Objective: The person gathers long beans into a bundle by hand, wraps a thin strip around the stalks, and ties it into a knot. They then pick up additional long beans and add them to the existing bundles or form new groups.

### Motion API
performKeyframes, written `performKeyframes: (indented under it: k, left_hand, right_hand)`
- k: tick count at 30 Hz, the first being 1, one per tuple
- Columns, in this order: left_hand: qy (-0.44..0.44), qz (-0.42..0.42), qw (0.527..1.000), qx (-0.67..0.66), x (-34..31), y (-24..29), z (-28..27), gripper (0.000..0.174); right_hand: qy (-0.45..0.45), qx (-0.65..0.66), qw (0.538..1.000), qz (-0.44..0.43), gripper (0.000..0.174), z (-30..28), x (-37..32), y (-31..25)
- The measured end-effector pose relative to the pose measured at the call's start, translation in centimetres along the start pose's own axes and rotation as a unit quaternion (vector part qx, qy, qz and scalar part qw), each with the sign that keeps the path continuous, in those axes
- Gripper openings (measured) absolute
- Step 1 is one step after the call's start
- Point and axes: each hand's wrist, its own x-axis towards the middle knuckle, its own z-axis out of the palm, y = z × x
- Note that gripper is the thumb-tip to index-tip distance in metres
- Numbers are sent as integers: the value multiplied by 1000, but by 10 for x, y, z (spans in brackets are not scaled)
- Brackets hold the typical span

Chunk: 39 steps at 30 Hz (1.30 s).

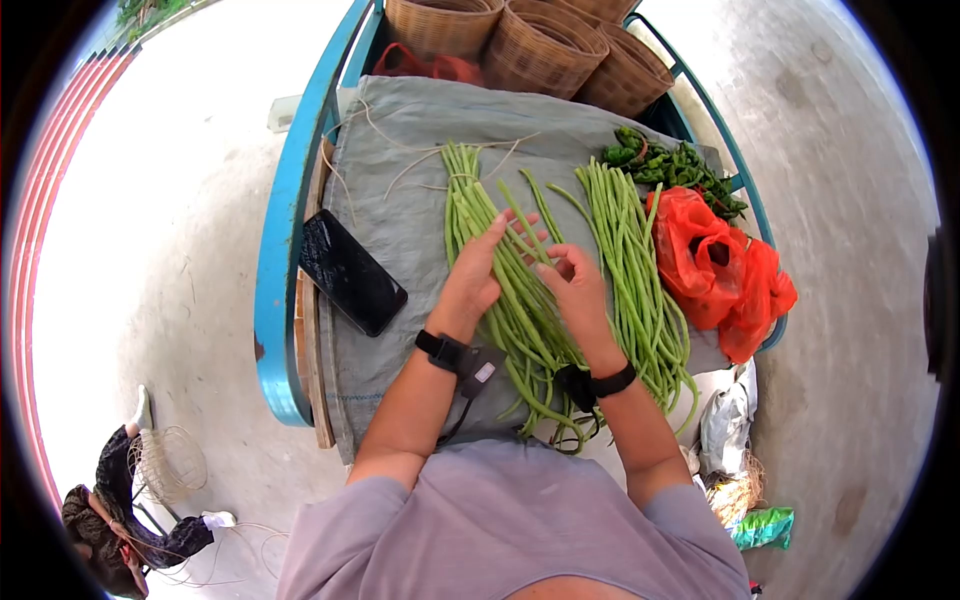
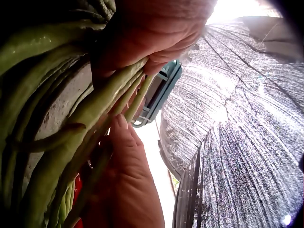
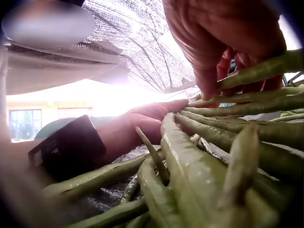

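Note:
A bunch of green long beans (image 1: 520, 310), tied near its upper end, lies slanting across the grey cloth (image 1: 390, 180). My left hand (image 1: 475, 275) holds beans from the left side, its thumb along them and its fingertips showing beyond. From the right, my right hand (image 1: 582, 290) pinches beans between thumb and fingers, close to the left fingertips. In the left wrist view several bean stalks (image 2: 95, 109) run between the left hand (image 2: 152, 33) and the right hand (image 2: 133, 171). The right wrist view shows bean ends (image 3: 190, 166) below the right hand (image 3: 228, 42).
Another pile of long beans (image 1: 635, 270) lies to the right, beside red plastic bags (image 1: 700, 260) and green peppers (image 1: 670, 165). A black phone (image 1: 350, 270) lies left. Wicker baskets (image 1: 545, 50) stand behind, inside the blue cart frame (image 1: 280, 270). A person (image 1: 130, 520) sits at lower left.

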Motion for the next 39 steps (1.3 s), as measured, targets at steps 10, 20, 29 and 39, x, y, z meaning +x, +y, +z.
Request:
performKeyframes:
  k: [10,20,29,39]
  left_hand:
    - [-9,8,1000,20,5,-2,-10,30]
    - [18,-1,998,56,3,-2,-12,23]
    - [79,-3,995,60,-2,0,-3,16]
    - [68,-2,997,38,-1,-1,-7,19]
  right_hand:
    - [-88,13,993,-78,22,-2,6,-19]
    - [-62,-405,906,-107,41,-74,95,107]
    - [-61,-543,836,-53,34,-38,111,93]
    - [-34,-506,861,-37,18,-30,114,93]
